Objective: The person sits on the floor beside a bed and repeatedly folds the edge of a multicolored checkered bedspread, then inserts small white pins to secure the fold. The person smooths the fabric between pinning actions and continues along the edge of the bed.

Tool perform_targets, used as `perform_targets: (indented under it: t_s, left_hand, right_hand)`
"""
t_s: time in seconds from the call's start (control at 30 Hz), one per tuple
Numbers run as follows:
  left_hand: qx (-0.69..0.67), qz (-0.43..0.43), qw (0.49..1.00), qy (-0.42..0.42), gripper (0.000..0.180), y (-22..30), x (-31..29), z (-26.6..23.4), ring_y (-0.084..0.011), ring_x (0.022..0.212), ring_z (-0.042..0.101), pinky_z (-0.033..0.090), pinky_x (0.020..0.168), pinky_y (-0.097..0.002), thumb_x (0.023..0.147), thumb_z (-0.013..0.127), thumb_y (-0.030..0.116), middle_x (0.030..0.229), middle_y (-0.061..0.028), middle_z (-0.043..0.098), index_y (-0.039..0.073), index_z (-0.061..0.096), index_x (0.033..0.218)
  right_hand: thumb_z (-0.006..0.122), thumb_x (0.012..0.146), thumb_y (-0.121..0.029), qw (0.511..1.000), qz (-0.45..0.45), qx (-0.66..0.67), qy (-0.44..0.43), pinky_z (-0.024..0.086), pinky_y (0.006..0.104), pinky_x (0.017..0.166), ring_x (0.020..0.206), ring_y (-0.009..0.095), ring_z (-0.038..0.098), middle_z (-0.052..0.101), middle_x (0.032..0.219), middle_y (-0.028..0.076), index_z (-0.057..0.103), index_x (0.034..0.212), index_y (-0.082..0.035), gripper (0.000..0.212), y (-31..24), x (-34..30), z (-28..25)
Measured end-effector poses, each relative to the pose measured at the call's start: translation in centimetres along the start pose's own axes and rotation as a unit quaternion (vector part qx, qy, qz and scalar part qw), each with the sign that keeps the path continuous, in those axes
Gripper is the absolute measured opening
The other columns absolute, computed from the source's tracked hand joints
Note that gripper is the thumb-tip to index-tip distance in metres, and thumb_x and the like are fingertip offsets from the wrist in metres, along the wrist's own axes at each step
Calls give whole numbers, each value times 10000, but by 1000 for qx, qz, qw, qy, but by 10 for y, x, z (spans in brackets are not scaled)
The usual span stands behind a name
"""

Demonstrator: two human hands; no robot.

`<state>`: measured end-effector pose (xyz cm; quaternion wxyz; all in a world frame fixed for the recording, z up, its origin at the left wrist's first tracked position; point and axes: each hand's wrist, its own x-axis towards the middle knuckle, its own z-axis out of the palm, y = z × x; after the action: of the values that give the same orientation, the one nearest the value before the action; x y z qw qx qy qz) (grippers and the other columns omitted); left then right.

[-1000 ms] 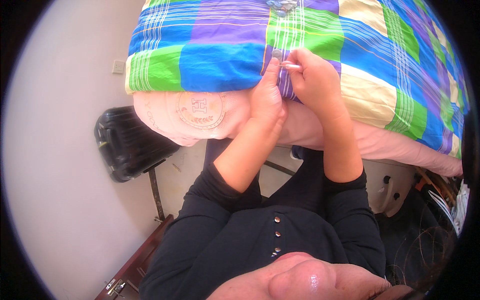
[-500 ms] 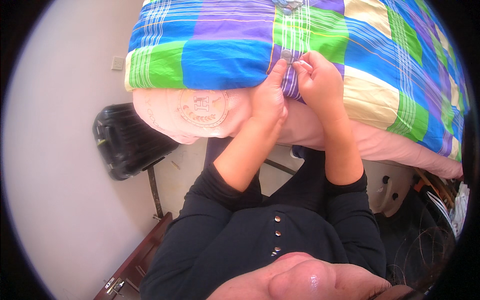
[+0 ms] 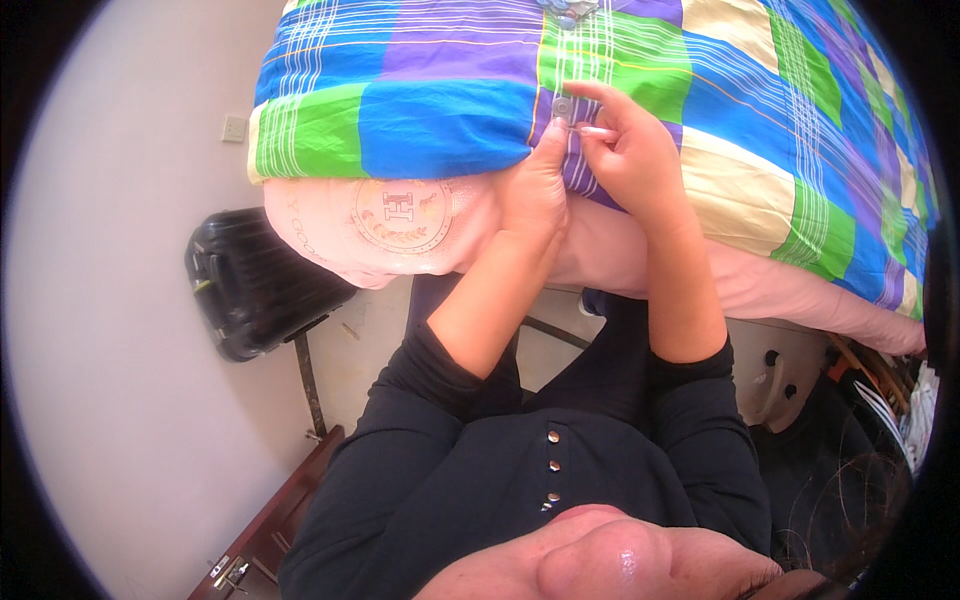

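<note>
A small grey piece with a round face [image 3: 562, 106] stands at the tip of my left thumb. My left hand [image 3: 535, 190] is closed on it near the edge of a checked quilt cover [image 3: 440, 120], its other fingers mostly hidden. Close beside it on the right, my right hand [image 3: 635, 150] has its index finger stretched out past the piece. Its thumb and remaining fingers are drawn together by a tiny thin thing that I cannot make out. Farther up on the cover lies a clear plastic bag [image 3: 570, 14] with small bluish-grey round pieces, cut off by the view.
Pink bedding [image 3: 400, 225] with a printed crest hangs below the cover's near edge. A black suitcase [image 3: 260, 285] stands by the white wall [image 3: 140, 250] at left, under a wall socket [image 3: 234, 129]. Dark red wooden furniture [image 3: 275, 520] is at lower left.
My right index finger has straightened and reaches forward beyond the grey piece. The left hand and the piece have shifted very slightly left.
</note>
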<state>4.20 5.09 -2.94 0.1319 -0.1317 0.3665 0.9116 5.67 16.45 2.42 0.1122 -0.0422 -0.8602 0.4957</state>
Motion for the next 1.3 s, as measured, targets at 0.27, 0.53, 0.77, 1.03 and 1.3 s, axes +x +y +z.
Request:
perform_targets:
  t_s: [0.27, 0.53, 0.77, 1.03, 1.3]
  left_hand:
    - [-15, -14, 1000, -19, 299, 0, 4, -2, -171, 1071, 599, 491, 954, -310, 966, 592, 63, 1191, -75, 621, 2, 562, 1257]
    - [-9, -5, 1000, -18, 245, 0, 3, -2, -180, 1032, 628, 506, 926, -321, 996, 547, 112, 1140, -92, 652, -4, 590, 1207]
    - [-39, -33, 999, -11, 255, 8, -2, 0, -196, 1052, 628, 501, 946, -338, 991, 549, 114, 1156, -103, 648, -6, 586, 1213]
    - [28, 18, 999, -18, 238, 7, -3, -1, -190, 1066, 623, 498, 953, -321, 974, 579, 87, 1157, -95, 645, -15, 604, 1187]
    - [34, 7, 999, -3, 230, -1, 9, -12, -172, 1045, 623, 496, 946, -309, 969, 574, 56, 1134, -94, 649, -20, 606, 1184]
  right_hand:
    - [625, 828, -55, 992, 18, 124, -5, 406, 263, 536, 555, 102, 488, 588, 639, 34, 706, 1043, -76, 231, 21, 3, 8]
    - [601, 827, -43, 991, 5, 129, 18, 433, 261, 563, 589, 115, 528, 653, 708, 70, 726, 946, -51, 172, 26, 0, 11]
    - [604, 837, -39, 988, -7, 154, 16, 494, 274, 633, 690, 146, 643, 710, 813, 106, 719, 955, -53, 166, 30, 1, 14]
    - [674, 820, -81, 998, -52, 9, 19, 535, 322, 680, 786, 268, 691, 720, 900, 109, 723, 952, -80, 141, 26, -1, 11]
    - [666, 819, -89, 998, -57, 16, 19, 526, 344, 692, 778, 277, 677, 712, 882, 112, 735, 991, -105, 186, 25, 0, 12]
